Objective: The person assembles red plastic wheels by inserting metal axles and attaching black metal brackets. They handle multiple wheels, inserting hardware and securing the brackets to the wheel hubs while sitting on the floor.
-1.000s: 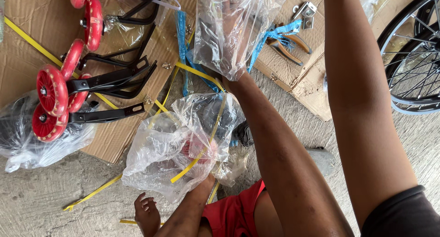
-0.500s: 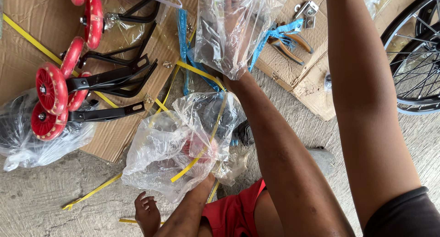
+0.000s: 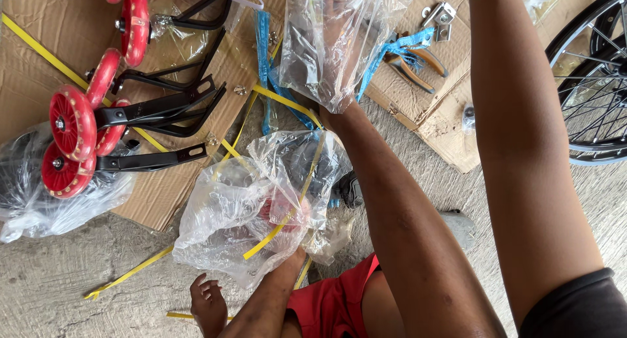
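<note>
left hand [image 3: 336, 47] sat inside clear plastic bag [image 3: 326, 57], fingers [image 3: 339, 18] spread narrow within it, film draped round them down to wrist. right hand out of view past top edge, only forearm showing; its finger state couldn't be told. crumpled plastic sheet [image 3: 248, 214] lay below fingers. red training wheels [image 3: 72, 129] well off to their left. pliers [image 3: 418, 60] just right of bag on cardboard [image 3: 450, 122].
</note>
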Available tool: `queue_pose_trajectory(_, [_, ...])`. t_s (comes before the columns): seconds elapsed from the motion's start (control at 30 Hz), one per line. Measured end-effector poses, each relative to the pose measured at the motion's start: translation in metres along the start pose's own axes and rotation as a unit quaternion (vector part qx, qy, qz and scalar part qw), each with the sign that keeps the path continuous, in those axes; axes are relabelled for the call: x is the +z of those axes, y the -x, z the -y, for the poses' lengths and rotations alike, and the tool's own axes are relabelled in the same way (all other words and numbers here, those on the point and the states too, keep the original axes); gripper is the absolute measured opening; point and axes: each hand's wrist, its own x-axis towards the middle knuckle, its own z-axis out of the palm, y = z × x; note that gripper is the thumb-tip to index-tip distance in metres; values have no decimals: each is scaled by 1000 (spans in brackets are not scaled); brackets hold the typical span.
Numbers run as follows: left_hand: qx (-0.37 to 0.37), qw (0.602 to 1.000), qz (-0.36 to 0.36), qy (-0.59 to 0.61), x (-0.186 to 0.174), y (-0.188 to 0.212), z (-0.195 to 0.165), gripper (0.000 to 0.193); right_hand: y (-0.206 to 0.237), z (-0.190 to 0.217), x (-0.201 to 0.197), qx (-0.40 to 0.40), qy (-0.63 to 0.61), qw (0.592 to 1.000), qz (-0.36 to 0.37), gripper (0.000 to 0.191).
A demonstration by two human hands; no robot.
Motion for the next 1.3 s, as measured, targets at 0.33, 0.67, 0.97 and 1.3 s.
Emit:
queue_pose_trajectory(0.33, [9, 1000, 1, 5, -1, 2, -3, 37, 2, 2, -3, -43, 65, 997, -4, 40])
queue_pose_trajectory(0.67, [6, 1000, 1, 24, 0, 2, -13, 37, 4, -9, 9, -17, -31, 999, 13, 38])
queue_pose_trajectory(0.97, [0, 1000, 3, 12, -2, 3, -21, 37, 5, 5, -5, -12, 40, 998, 47, 43])
queue_pose_trajectory(1.3, [-6, 1000, 19, 9, -4, 5, -26, 37, 0, 37, -23, 141, -575, 806, 5, 37])
